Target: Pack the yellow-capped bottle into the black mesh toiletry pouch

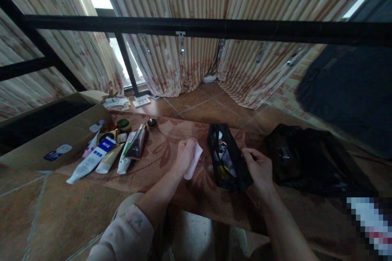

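Note:
My left hand (184,157) is closed around a flat pale pink item (194,163) whose exact kind I cannot make out. To its right, an unzipped black pouch (243,173) lies on the patterned brown cloth (165,163). Inside are a shiny round piece (222,147) and something yellow (225,170), only partly visible. The fingers of my right hand (260,168) pinch the pouch's right edge. Left of my hands lie a white-and-blue tube (92,161), a beige tube (108,162), a white-and-green tube (123,165) and a dark tube (136,142).
An open cardboard box (78,130) stands at the left, beside a green-lidded jar (123,124). A small black round lid (152,122) sits near the cloth's back edge. Black bags (321,159) lie at the right. A dark metal rail (196,26) crosses before striped curtains (196,61).

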### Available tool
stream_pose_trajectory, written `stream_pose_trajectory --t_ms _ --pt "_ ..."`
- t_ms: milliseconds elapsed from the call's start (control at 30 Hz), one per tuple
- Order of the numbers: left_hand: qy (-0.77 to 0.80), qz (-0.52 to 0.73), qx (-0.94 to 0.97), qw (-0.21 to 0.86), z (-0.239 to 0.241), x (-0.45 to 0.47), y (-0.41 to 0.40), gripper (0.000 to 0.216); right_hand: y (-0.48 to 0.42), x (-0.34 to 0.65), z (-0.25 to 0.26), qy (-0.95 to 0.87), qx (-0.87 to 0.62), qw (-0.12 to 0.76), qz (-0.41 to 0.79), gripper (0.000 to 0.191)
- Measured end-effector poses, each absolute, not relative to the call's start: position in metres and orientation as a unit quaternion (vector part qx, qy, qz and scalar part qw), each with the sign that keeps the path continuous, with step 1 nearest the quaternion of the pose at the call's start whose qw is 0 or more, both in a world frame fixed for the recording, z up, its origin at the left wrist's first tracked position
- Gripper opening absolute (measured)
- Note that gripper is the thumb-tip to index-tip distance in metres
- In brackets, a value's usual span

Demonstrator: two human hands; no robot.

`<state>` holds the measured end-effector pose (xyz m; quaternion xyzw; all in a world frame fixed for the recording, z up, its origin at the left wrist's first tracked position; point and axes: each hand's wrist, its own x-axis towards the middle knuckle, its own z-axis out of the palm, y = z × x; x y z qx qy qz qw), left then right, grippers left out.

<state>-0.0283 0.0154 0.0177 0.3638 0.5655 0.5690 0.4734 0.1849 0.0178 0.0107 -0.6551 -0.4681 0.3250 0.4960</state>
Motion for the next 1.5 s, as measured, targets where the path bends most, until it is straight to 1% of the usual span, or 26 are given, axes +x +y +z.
stream_pose_trajectory --t_ms 433,700,833,933,1033,1067,1167,1233,1333,1500 --pt "0.558 0.569 0.368 0.478 0.018 -0.028 0.016 0.028 0.016 0.184 0.013 -0.465 -0.652 0.494 0.34 0.034" --pt "0.543 0.574 0.388 0.474 0.012 -0.03 0.016 0.026 0.019 0.186 0.005 -0.451 -0.661 0.491 0.344 0.035" --pt "0.537 0.569 0.455 0.426 0.013 -0.032 0.016 0.033 0.019 0.185 0.008 -0.455 -0.661 0.491 0.34 0.034" --pt "0.549 0.535 0.514 0.384 0.014 -0.03 0.016 0.029 0.017 0.183 0.012 -0.452 -0.661 0.488 0.347 0.034" --pt "0.585 0.488 0.536 0.362 0.011 -0.028 0.017 0.038 0.016 0.183 0.013 -0.46 -0.657 0.489 0.344 0.034" --pt "0.602 0.474 0.535 0.355 0.01 -0.028 0.018 0.038 0.016 0.183 0.013 -0.464 -0.655 0.489 0.342 0.035" --pt "0.635 0.454 0.53 0.331 0.004 -0.028 0.021 0.028 0.017 0.184 0.012 -0.463 -0.656 0.489 0.341 0.035" --pt "0.634 0.459 0.53 0.326 0.003 -0.029 0.022 0.026 0.018 0.184 0.011 -0.456 -0.655 0.491 0.349 0.035" --pt "0.62 0.476 0.529 0.331 0.006 -0.029 0.021 0.03 0.018 0.183 0.013 -0.458 -0.654 0.492 0.347 0.037" --pt "0.548 0.54 0.517 0.375 0.013 -0.03 0.019 0.033 0.017 0.183 0.013 -0.467 -0.653 0.496 0.33 0.041"
